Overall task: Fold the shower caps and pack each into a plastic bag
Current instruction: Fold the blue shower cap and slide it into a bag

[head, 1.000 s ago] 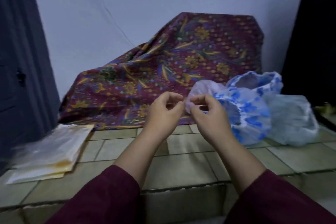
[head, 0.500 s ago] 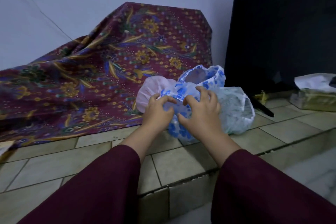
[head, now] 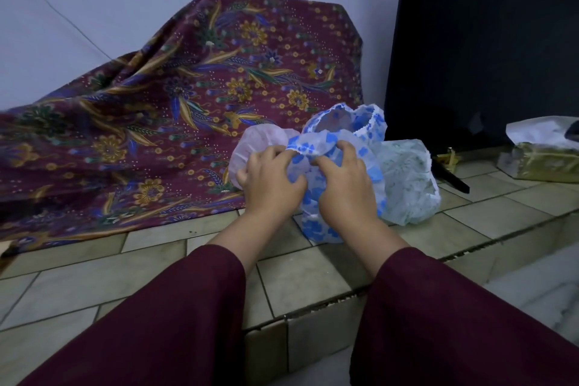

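Taking up a blue-flowered shower cap, with the folding not yet begun.

Mid-frame, my left hand (head: 272,180) and right hand (head: 344,189) both clutch the blue-flowered cap (head: 316,222), fingers curled into its crumpled plastic, on the tiled counter (head: 300,273). A pink cap (head: 257,142), a second blue cap (head: 351,122) and a green-speckled cap (head: 407,178) sit bunched around it, all unfolded. No plastic bag is in sight, so I judge nearly everything remains.

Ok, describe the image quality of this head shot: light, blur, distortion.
Head view: dim, flat indoor light with a bluish cast and no glare; the dark panel at right is nearly featureless. Wide-angle bending curves the tiled ledge. Both hands, left and right, and the blue-flowered shower cap look fairly sharp; the batik cloth smears at far left.
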